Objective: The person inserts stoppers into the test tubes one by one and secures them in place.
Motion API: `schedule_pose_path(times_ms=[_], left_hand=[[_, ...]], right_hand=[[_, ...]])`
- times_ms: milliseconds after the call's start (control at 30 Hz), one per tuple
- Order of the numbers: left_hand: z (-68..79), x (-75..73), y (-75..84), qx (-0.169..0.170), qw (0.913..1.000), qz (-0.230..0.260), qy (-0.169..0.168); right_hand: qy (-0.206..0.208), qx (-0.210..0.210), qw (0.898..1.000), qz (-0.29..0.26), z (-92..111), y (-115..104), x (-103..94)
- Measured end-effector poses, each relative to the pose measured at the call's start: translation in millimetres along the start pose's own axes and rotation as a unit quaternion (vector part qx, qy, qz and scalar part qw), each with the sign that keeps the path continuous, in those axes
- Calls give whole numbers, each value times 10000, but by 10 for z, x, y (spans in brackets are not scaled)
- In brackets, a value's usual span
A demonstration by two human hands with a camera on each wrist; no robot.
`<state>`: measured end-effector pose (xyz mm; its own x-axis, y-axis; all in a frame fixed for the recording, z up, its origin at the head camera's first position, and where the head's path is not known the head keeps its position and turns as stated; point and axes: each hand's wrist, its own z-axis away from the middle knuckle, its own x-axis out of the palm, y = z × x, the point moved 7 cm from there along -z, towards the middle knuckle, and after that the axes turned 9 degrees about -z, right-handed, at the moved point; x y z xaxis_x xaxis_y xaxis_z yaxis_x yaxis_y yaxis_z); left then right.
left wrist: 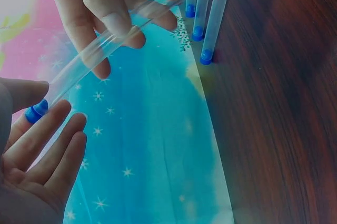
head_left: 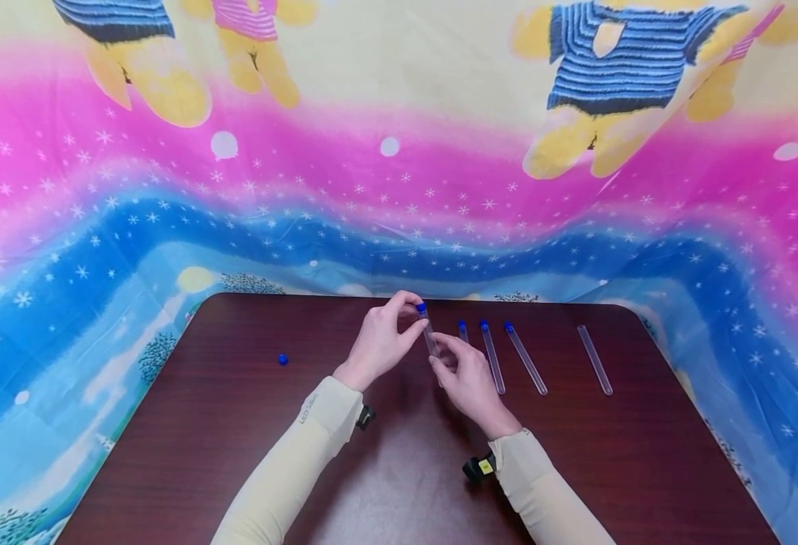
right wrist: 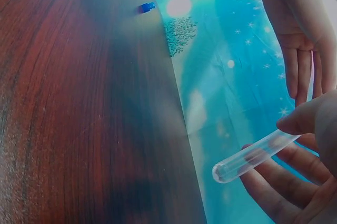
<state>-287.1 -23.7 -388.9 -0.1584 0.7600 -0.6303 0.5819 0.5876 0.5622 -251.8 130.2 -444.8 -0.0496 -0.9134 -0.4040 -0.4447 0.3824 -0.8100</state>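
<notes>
A clear test tube [left wrist: 100,50] with a blue cap [left wrist: 37,111] at its upper end is held up between both hands above the table. My left hand [head_left: 384,341] pinches the cap end between thumb and fingers. Lower down the tube, my right hand [head_left: 466,371] grips it between thumb and fingers, and the rounded end [right wrist: 221,172] sticks out past them in the right wrist view. Whether the cap is fully seated cannot be made out.
Several blue-capped test tubes [head_left: 525,359] lie right of my hands. Farther right lies an uncapped tube [head_left: 595,360]. A loose blue cap [head_left: 282,359] sits on the left of the brown table [head_left: 201,431]. A patterned cloth [head_left: 372,189] hangs behind the table's far edge.
</notes>
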Motion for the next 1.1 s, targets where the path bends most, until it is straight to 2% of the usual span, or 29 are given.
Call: schedule_pose_path(times_ms=[300, 900, 1100], left_hand=[[-18, 31, -36, -153, 9990, 411, -15], [-50, 68, -38, -258, 9978, 400, -461], [-53, 87, -29, -277, 9970, 599, -406]], right_hand=[[31, -358, 9991, 221, 8, -27, -8], [93, -574, 9982, 170, 2, -45, 0], [138, -746, 9971, 114, -13, -58, -4]])
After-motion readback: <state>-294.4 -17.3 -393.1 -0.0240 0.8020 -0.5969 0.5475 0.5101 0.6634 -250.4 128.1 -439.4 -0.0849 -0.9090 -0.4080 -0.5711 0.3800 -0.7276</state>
